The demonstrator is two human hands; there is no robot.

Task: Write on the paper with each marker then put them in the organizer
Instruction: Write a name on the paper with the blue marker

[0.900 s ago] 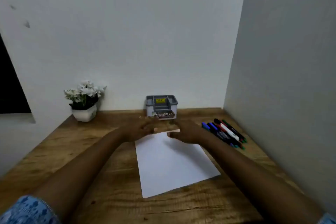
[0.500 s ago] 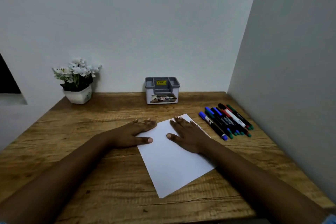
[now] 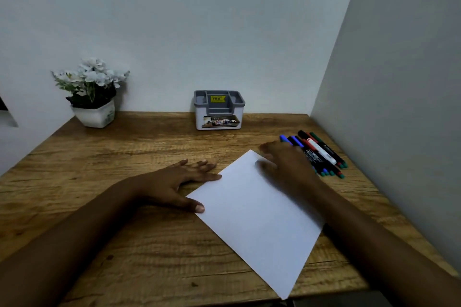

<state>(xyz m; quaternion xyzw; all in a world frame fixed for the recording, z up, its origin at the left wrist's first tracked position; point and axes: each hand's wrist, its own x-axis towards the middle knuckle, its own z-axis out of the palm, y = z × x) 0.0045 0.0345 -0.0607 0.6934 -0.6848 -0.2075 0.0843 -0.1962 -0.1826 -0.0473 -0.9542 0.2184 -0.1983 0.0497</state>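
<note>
Two hands are out over a wooden table [image 3: 119, 252]. A white sheet of paper [image 3: 254, 222] lies flat on the wood, turned a bit so one corner points away from the person. It has no marks on it.

The left hand [image 3: 174, 182] lies flat on the wood, right at the paper's left edge. Its fingers are straight and spread wide. They hold nothing. The thumb tip touches the paper's edge.

The right hand [image 3: 287, 167] is over the paper's far right corner. It is blurry. It hides part of the nearest blue marker. I cannot tell if its fingers are wide or curled, or if they touch a marker.

A bunch of markers [image 3: 321, 154] lies side by side just to the right of the paper's far corner. Some have blue caps, one has a red cap, and the ends show green and red.

The grey and white organizer [image 3: 219, 112] stands past the paper's far corner, by the wall. Its slots look empty.

A small white pot of white flowers [image 3: 96, 107] stands far to the left of the paper, also by the wall.
</note>
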